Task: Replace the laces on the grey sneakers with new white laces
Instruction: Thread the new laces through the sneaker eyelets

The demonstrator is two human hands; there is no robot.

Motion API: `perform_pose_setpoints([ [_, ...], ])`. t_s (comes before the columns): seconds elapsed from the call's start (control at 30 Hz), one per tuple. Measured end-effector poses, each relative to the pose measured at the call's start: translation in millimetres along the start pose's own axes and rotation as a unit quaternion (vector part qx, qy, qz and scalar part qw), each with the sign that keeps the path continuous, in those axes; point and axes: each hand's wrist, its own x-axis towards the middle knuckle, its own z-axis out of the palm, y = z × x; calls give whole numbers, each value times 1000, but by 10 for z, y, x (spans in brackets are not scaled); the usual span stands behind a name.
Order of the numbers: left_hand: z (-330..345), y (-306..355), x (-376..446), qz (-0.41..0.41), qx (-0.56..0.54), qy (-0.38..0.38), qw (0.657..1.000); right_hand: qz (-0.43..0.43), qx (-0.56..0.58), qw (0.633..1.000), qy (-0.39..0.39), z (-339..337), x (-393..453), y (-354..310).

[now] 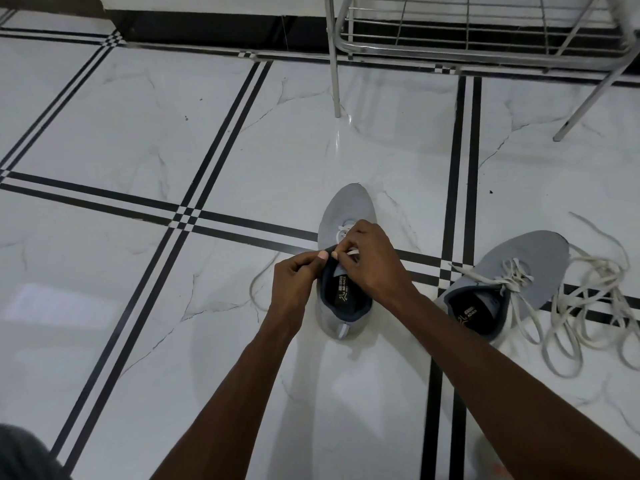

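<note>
A grey sneaker stands on the floor in front of me, toe pointing away. My left hand pinches the left side of its dark collar near the top eyelets. My right hand covers the tongue and pinches a white lace there. A loose part of that lace trails on the floor to the left. A second grey sneaker sits to the right, laced with a dull white lace. Beside it lies a heap of loose white laces.
The floor is glossy white marble tile with black stripe borders. A metal rack on thin legs stands at the back right. A dark skirting runs along the far wall. Grey fabric shows at the bottom left corner.
</note>
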Motion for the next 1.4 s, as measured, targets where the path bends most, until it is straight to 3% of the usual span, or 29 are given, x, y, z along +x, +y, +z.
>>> perform_pose_setpoints([
  [0.37, -29, -39, 20, 3, 6, -28, 1000, 75, 31, 996, -22, -114, 70, -46],
  [0.5, -46, -69, 55, 4, 45, -27, 999, 104, 70, 992, 28, -100, 63, -35],
  [0.67, 0, -29, 102, 16, 68, -19, 997, 73, 117, 989, 58, -108, -72, 40],
  [0.87, 118, -29, 7, 40, 65, 24, 997, 48, -31, 995, 78, 43, -278, -15],
  [1.03, 108, -71, -5, 34, 85, 15, 996, 114, 79, 984, 108, 97, -330, -110],
  [1.13, 90, -68, -5, 16, 131, 65, 989, 127, 88, 981, 120, 115, -347, -119],
  [1.23, -94, -39, -1, -32, 178, 191, 965, 129, 107, 979, 114, 101, -351, -104],
  [1.3, -219, -59, -24, -39, 212, 227, 950, 128, 123, 979, 104, 83, -356, -96],
  [1.4, -228, -94, -93, 77, 277, 192, 938, 128, 141, 977, 101, 57, -345, -107],
])
